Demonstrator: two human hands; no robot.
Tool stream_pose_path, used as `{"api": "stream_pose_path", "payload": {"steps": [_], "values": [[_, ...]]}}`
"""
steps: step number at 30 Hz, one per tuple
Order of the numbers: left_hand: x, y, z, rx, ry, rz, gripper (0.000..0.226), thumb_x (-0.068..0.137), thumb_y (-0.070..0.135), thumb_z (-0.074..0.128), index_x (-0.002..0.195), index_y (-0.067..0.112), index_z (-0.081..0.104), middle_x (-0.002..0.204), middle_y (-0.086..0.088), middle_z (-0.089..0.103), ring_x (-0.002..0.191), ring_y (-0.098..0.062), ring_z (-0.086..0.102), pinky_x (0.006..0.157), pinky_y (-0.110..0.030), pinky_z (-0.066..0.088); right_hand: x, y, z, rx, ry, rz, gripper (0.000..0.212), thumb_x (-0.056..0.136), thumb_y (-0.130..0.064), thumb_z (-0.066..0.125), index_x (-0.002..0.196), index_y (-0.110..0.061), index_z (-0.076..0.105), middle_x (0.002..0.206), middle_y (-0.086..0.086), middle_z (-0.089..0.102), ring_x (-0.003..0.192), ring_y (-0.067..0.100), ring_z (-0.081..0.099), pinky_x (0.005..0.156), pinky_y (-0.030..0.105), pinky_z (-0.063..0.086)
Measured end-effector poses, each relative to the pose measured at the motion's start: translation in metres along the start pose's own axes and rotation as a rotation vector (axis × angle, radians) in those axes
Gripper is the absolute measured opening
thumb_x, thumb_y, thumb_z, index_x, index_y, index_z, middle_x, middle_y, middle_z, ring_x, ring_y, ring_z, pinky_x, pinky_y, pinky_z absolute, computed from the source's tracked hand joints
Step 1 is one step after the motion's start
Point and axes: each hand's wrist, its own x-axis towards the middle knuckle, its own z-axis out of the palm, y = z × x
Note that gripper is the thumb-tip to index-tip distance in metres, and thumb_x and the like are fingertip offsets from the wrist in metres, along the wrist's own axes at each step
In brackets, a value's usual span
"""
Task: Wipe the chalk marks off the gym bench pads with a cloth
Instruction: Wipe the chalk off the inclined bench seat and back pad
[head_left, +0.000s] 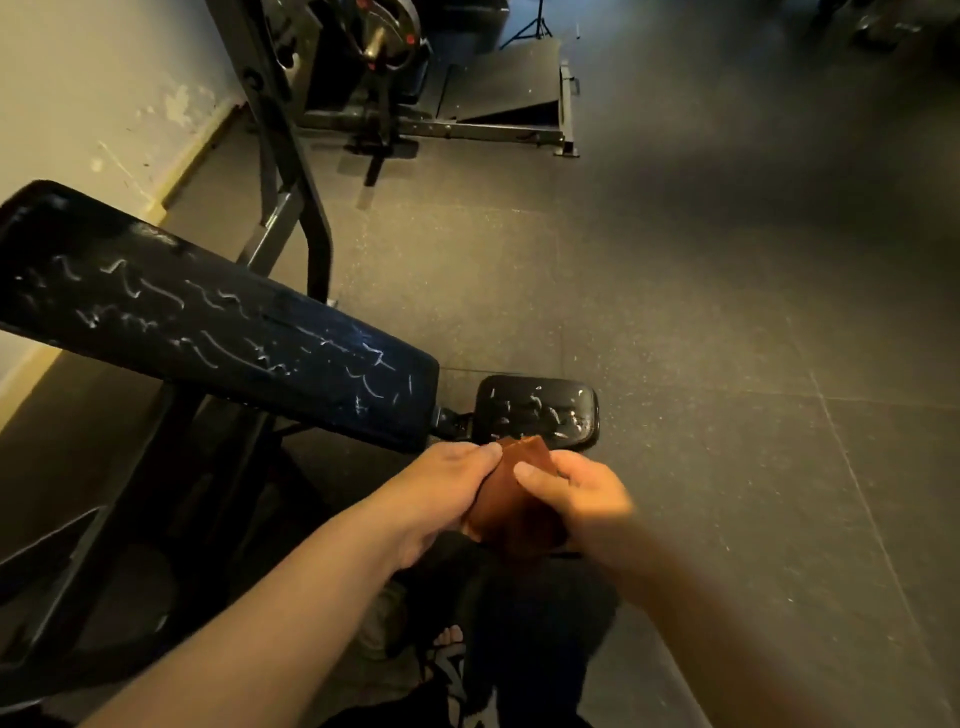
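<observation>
**While both hands hold the cloth, the chalked pads lie just ahead**

Since the rust-brown folded cloth (519, 491) is held between the two hands and touches neither pad, wiping looks not yet begun. The left hand (441, 493) has its fingers (485, 453) curled over the cloth's left edge. The right hand (584, 493), slightly blurred, pinches the right edge under the thumb. Both are closed on the fabric.

Directly beyond the fingertips, just past the cloth's top corner, sits the small black rounded seat pad (537, 410), streaked with white chalk marks (535, 402). It lies about midway between the hands, so either could reach it with a short push forward.

Ahead and to the left is the long black vinyl back pad (208, 322). Its long axis runs from the near end beside the seat pad, away up and leftwards toward the pale wall (78, 93). Chalk scribbles cover most of its length. The left hand is nearer, so strokes along that axis probably suit it best.
</observation>
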Motion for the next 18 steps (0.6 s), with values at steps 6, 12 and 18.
{"api": "stream_pose_path", "payload": {"steps": [6, 12, 18], "values": [[0.065, 0.004, -0.012, -0.156, 0.052, -0.068, 0.041, 0.096, 0.046, 0.059, 0.129, 0.022, 0.058, 0.116, -0.010, 0.068, 0.104, -0.027, 0.069, 0.089, -0.048, 0.059, 0.047, 0.006, -0.002, 0.184, 0.201, 0.132, 0.022, 0.102, -0.031, 0.054, 0.122, -0.026, 0.063, 0.106, 0.001, 0.076, 0.101, 0.020, 0.072, 0.092, 0.042, 0.058], [0.112, 0.013, -0.006, -0.257, 0.054, -0.169, 0.036, 0.096, 0.032, 0.064, 0.130, 0.023, 0.056, 0.117, -0.010, 0.070, 0.104, -0.029, 0.070, 0.091, -0.050, 0.058, 0.098, 0.001, -0.013, 0.219, 0.232, 0.229, 0.020, 0.103, -0.032, 0.050, 0.120, -0.028, 0.061, 0.109, 0.002, 0.074, 0.104, 0.022, 0.070, 0.097, 0.046, 0.055], [0.157, 0.028, -0.007, -0.162, 0.237, -0.161, 0.020, 0.100, 0.028, 0.060, 0.119, 0.029, 0.059, 0.111, -0.005, 0.069, 0.098, -0.025, 0.070, 0.085, -0.048, 0.060, 0.152, 0.001, -0.029, 0.244, 0.130, 0.311, 0.023, 0.104, -0.028, 0.051, 0.124, -0.020, 0.057, 0.109, 0.005, 0.071, 0.097, 0.020, 0.070, 0.080, 0.033, 0.059]]}}
